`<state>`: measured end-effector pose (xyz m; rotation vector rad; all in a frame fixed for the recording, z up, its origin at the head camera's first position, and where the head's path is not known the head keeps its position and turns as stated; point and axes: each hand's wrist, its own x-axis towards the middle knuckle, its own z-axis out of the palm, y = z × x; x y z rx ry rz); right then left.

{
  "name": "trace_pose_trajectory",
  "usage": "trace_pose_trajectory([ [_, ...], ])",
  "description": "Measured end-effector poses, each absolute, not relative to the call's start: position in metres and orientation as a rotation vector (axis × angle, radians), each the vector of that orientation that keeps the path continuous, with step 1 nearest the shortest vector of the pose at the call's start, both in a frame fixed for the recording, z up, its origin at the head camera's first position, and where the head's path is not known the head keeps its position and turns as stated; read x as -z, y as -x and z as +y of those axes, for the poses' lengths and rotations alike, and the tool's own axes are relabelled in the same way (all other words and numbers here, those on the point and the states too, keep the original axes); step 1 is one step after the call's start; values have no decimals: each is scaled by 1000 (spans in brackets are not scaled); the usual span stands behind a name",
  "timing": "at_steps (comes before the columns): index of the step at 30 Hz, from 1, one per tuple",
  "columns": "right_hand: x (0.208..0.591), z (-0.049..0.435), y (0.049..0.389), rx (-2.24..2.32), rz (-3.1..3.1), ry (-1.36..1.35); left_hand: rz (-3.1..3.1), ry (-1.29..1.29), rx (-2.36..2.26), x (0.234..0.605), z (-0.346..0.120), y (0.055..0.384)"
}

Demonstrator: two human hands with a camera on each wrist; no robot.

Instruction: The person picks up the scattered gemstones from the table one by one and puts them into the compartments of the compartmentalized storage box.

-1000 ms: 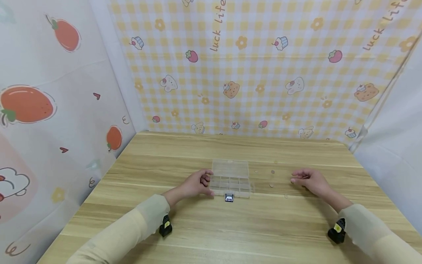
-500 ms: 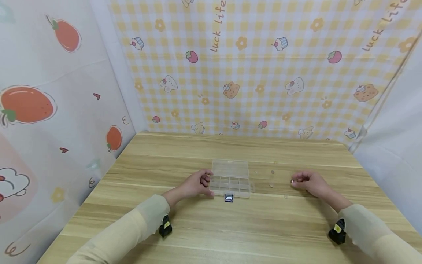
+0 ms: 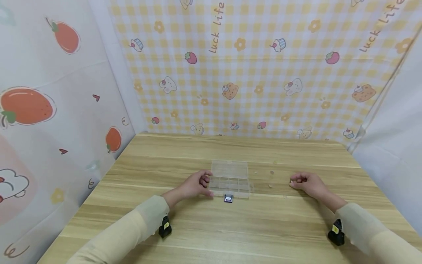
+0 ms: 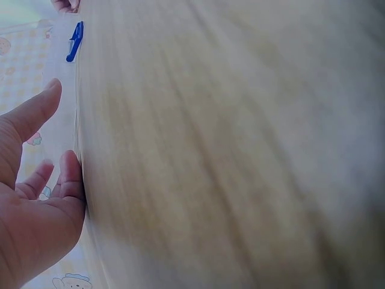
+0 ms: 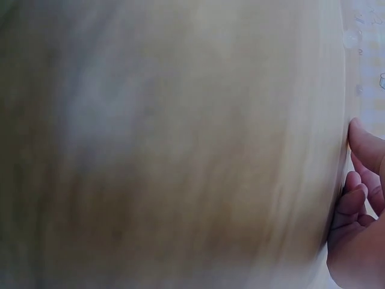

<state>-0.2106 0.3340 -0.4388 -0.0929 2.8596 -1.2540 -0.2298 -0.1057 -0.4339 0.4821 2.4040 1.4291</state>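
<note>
In the head view a clear plastic compartment box [image 3: 233,185] lies with its lid [image 3: 229,169] folded back and a blue-and-white latch [image 3: 228,198] at the front. My left hand [image 3: 196,185] rests at its left end, thumb tip at the front corner and index fingertip beside the lid. The left wrist view shows that thumb stretched out and the other fingers relaxed. My right hand [image 3: 307,183] pinches a small shiny piece [image 3: 291,181] between thumb and index finger, low over the table; its kind is too small to tell. Right wrist view: the right hand's other fingers curl inward.
Several tiny, roundish, pale or see-through pieces lie between box and right hand, among them a greyish one [image 3: 271,172], a pale one [image 3: 270,186] and a clear one [image 3: 285,197]. The wooden table [image 3: 211,227] ends at a checked cloth [image 3: 247,91] behind.
A shiny piece has come into sight between my right thumb and index finger, which have closed together at nearly the same spot. The left hand and box have stayed put.
</note>
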Motion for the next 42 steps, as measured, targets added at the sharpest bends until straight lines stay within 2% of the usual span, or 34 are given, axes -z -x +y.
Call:
trace_pose_trajectory([
  [42, 433, 330, 208, 1225, 2871, 49, 2398, -499, -1420, 431, -107, 228],
])
